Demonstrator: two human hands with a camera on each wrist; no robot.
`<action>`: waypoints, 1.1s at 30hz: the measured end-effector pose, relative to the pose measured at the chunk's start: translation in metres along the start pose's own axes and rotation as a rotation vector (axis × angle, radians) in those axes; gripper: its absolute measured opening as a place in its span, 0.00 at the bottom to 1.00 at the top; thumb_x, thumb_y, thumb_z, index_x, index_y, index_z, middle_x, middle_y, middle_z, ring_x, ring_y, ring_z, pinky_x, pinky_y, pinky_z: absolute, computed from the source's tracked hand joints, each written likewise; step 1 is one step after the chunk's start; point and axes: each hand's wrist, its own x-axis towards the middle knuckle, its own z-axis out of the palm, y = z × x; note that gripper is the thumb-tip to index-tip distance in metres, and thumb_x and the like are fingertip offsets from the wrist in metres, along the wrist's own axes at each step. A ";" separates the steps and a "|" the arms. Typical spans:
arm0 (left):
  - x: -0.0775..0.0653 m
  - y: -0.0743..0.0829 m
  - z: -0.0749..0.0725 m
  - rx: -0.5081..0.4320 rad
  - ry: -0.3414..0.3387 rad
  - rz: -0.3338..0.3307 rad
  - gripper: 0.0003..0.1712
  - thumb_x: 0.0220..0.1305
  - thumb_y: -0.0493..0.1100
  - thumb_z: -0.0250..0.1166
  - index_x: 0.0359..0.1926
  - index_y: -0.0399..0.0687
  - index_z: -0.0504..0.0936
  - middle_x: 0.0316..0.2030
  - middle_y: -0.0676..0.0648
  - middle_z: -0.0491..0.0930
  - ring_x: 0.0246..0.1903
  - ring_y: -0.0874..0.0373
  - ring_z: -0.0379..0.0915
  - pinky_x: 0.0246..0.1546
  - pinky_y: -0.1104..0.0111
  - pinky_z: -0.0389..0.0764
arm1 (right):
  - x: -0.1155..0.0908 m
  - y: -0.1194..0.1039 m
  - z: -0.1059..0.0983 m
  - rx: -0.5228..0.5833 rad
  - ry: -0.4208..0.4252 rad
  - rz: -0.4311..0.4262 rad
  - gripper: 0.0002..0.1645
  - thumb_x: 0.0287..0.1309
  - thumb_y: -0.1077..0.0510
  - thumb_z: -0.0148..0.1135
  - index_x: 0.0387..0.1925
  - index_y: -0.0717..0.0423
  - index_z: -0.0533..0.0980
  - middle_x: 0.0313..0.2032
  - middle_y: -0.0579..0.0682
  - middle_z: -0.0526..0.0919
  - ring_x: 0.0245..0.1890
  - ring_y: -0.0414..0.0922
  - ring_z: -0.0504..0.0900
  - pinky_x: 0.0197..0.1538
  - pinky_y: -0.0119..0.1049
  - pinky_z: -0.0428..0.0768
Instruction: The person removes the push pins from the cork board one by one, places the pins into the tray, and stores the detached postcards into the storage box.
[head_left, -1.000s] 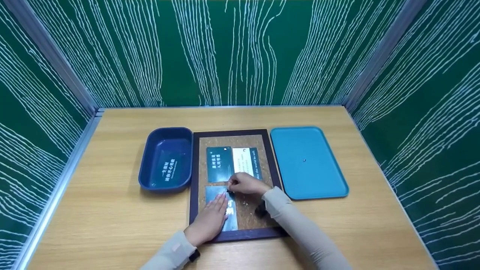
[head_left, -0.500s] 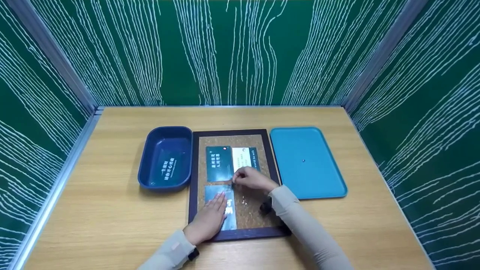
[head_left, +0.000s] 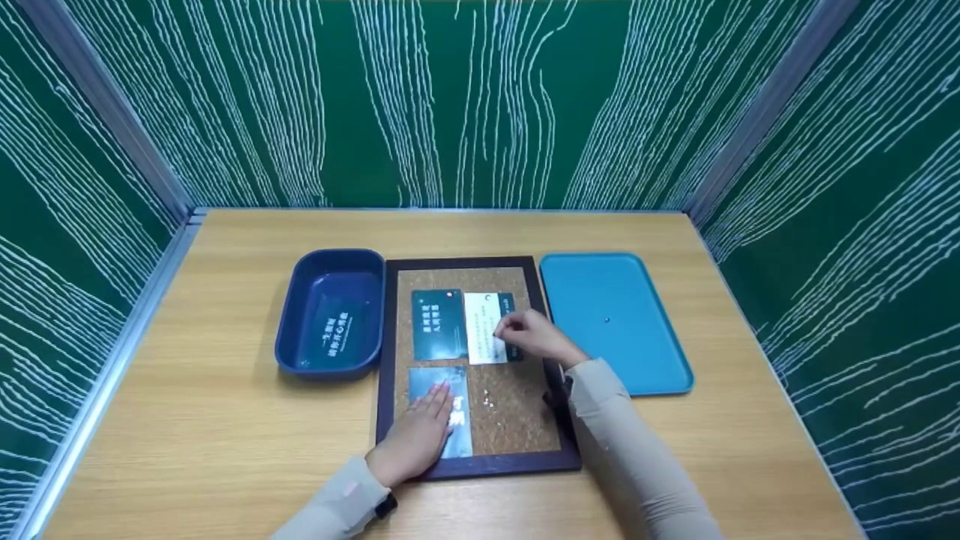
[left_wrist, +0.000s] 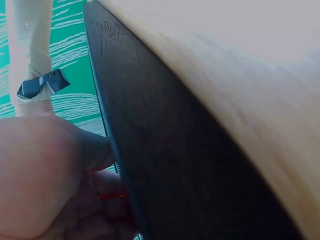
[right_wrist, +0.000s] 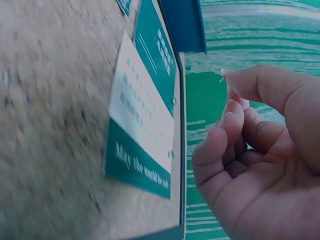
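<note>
My left hand (head_left: 415, 435) lies with straight fingers on a light blue card (head_left: 461, 442) at the lower left of a cork board (head_left: 517, 427). In the right wrist view, thumb and fingertip of my right hand (right_wrist: 260, 140) pinch a small clear push pin (right_wrist: 223, 75), its thin point showing. Seen from the head, my right hand is over the white and green card (head_left: 482, 319) at the board's upper right. A dark green card (head_left: 439, 326) lies beside that one, with a pale pin (head_left: 449, 294) near its top right corner. The left wrist view shows mostly the dark frame (left_wrist: 135, 120).
Several small clear pins (head_left: 487, 400) lie loose on the cork, right of the light blue card. To the left stands a dark blue bin (head_left: 292, 315) with a green card (head_left: 335, 334) inside. A turquoise tray (head_left: 622, 285) sits close to the board's right side.
My right hand has moved up and to the right, from the light blue card's top right corner to over the white and green card. My left hand stays in place.
</note>
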 end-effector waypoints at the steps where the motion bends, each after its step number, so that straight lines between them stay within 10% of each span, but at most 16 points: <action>1: 0.000 0.000 0.000 -0.003 -0.002 -0.001 0.30 0.75 0.48 0.45 0.70 0.33 0.60 0.72 0.37 0.56 0.71 0.43 0.54 0.68 0.51 0.63 | -0.001 0.001 -0.003 0.006 0.008 0.002 0.10 0.62 0.60 0.55 0.37 0.62 0.81 0.33 0.49 0.80 0.28 0.41 0.71 0.30 0.30 0.69; 33: 0.001 -0.003 0.003 -0.009 -0.004 0.002 0.30 0.75 0.48 0.45 0.70 0.33 0.60 0.72 0.36 0.56 0.72 0.43 0.53 0.69 0.51 0.62 | -0.019 0.073 -0.094 0.054 0.246 0.134 0.20 0.68 0.51 0.54 0.47 0.65 0.78 0.46 0.60 0.79 0.39 0.49 0.71 0.40 0.36 0.69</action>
